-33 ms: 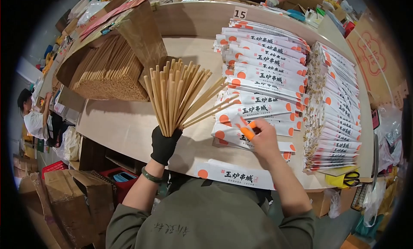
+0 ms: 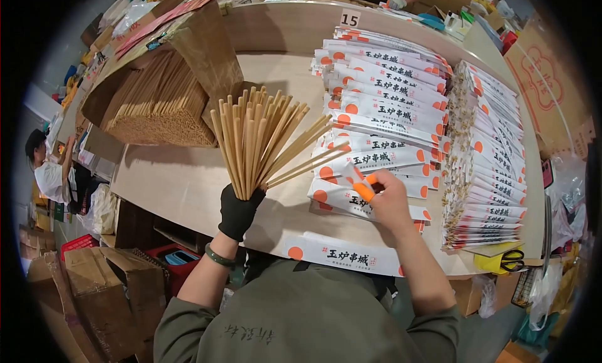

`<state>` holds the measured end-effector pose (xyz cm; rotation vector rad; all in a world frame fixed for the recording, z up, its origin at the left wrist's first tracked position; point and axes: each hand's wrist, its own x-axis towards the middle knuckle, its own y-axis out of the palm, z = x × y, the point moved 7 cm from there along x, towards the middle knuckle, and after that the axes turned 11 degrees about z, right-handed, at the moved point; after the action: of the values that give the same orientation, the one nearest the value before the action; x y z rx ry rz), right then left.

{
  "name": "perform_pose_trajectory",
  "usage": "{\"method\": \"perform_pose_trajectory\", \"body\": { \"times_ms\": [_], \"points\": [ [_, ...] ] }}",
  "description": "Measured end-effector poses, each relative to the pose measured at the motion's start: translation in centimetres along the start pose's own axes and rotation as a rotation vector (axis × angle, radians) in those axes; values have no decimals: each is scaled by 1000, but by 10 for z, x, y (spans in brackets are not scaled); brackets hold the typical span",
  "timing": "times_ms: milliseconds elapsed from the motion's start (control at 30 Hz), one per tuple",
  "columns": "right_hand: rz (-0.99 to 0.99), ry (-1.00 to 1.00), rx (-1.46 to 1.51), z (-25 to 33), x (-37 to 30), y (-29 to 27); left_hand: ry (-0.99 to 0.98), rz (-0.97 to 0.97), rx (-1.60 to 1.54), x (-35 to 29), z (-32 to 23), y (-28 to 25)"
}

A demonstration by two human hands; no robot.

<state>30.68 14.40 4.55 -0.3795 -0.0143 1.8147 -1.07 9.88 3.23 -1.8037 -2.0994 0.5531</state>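
Note:
My left hand (image 2: pixel 239 208), in a black glove, is closed round the lower ends of a fanned bundle of wooden chopsticks (image 2: pixel 257 140). Bare except for orange finger covers, my right hand (image 2: pixel 384 197) is pinched over the lower part of a pile of white paper chopstick sleeves (image 2: pixel 392 112). A small white and reddish piece (image 2: pixel 353 173) sticks out at its fingertips; what it belongs to is unclear. One single sleeve (image 2: pixel 342 255) lies flat along the table's near edge, below my right hand.
An opened paper-lined carton (image 2: pixel 219 52) full of chopsticks lies at the left of the table (image 2: pixel 169 175). Filled sleeves (image 2: pixel 489 156) are stacked at the right, with black-handled scissors (image 2: pixel 512 261) below them. Cardboard boxes (image 2: pixel 100 294) stand lower left. Another person (image 2: pixel 53 175) is at far left.
My right hand has shifted very slightly to the right over the sleeves. The left hand and its bundle are almost unmoved.

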Motion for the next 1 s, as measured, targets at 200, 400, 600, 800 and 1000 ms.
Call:
{"method": "perform_pose_trajectory", "body": {
  "times_ms": [200,400,600,800,1000],
  "points": [
    [35,-146,-92,25,-5,-16,46,207,86,1,0,-3],
    [67,-445,-628,45,-15,-7,225,245,272,11,-21,-20],
    [111,-812,-1180,86,-17,87,-1,273,-643,15,-63,76],
    [85,-676,-1081,51,-17,62,13,49,-173,31,-32,40],
    [272,-769,-1169,11,-24,86,61,-26,-118,20,-17,35]
  ]
}}
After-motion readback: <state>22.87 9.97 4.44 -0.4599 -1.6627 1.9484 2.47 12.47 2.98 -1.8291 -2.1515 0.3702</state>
